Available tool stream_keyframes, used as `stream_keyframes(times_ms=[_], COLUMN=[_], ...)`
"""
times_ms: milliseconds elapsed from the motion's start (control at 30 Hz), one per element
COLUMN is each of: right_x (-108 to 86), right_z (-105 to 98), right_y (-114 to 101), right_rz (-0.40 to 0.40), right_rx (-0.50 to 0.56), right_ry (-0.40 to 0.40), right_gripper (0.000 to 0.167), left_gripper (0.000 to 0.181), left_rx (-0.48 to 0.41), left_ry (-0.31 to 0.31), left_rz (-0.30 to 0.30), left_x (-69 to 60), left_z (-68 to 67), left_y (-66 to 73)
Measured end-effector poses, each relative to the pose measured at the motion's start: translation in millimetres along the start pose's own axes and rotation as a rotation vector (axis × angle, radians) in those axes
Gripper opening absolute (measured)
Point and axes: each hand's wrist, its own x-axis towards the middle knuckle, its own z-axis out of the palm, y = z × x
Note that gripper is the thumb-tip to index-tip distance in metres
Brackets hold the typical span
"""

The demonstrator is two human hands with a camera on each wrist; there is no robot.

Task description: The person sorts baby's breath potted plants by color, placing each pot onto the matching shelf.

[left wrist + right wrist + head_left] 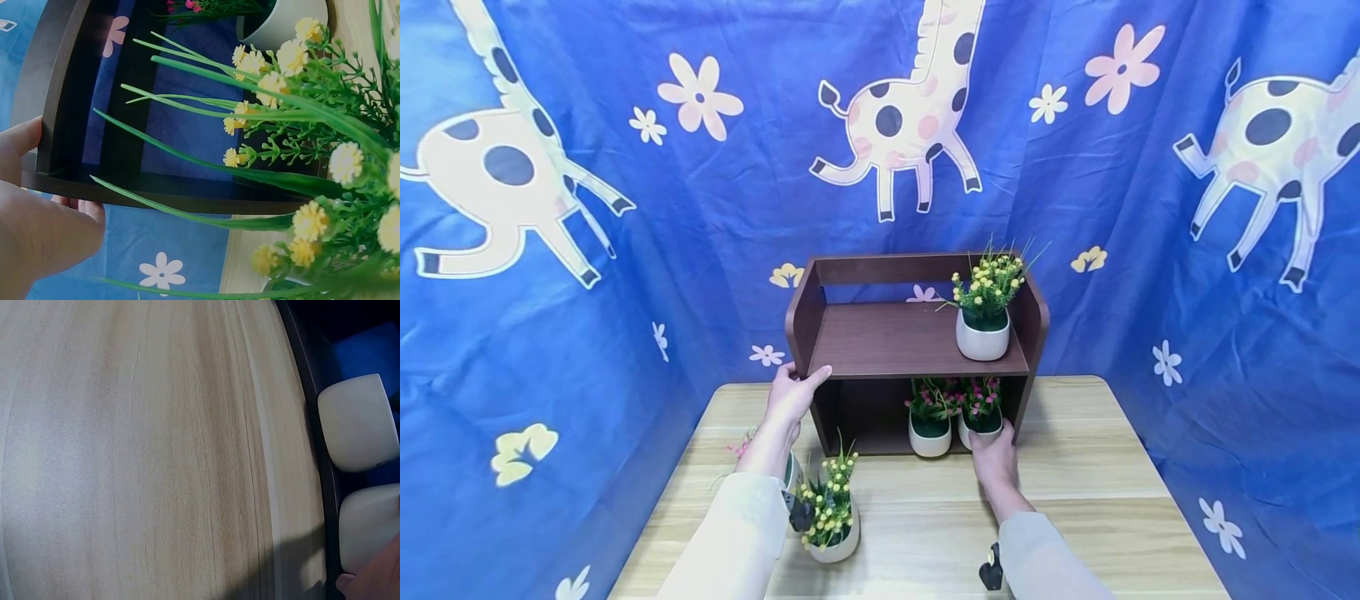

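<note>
A dark brown two-tier shelf (887,337) stands on the table against the curtain. My left hand (790,407) grips its left side, the thumb at the front edge of the upper board; the left wrist view shows fingers behind the side panel (175,195). In the lower tier, my right hand (997,461) holds the white pot (369,519) of a pink-flowered plant (982,398) by its front and right side. Just left of it stands a second pink-flowered potted plant (929,440). A yellow-flowered potted plant (983,337) sits on the upper tier's right end.
On the table (1090,467), in front of the shelf, stands another yellow-flowered potted plant (833,546), beside my left forearm. A pink-flowered plant (742,446) is partly hidden behind that forearm. Blue patterned curtain (760,192) encloses the back and both sides.
</note>
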Motion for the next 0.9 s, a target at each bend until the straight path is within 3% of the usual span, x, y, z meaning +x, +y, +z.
stream_keyframes(times_ms=[167,400,700,900], right_x=[0.4,18.0,-9.9,1.2], right_z=[0,17,-2,9], right_y=[0,27,-6,18], right_rz=[-0.002,-0.034,-0.021,-0.073], right_rx=[0.022,-0.015,0.038,-0.031], right_ry=[-0.001,0.037,0.022,0.073], right_gripper=[0.085,0.094,0.086,0.088], left_gripper=[0.088,0.087,0.088,0.088], left_rx=[-0.002,0.002,0.005,0.007], left_ry=[0.003,0.009,0.009,0.010], left_rz=[0.006,0.011,0.007,0.010], left_x=[-1.0,-0.8,0.1,-0.5], left_z=[0.7,1.7,1.1,1.4], left_y=[-0.5,-0.9,-1.2,-1.6])
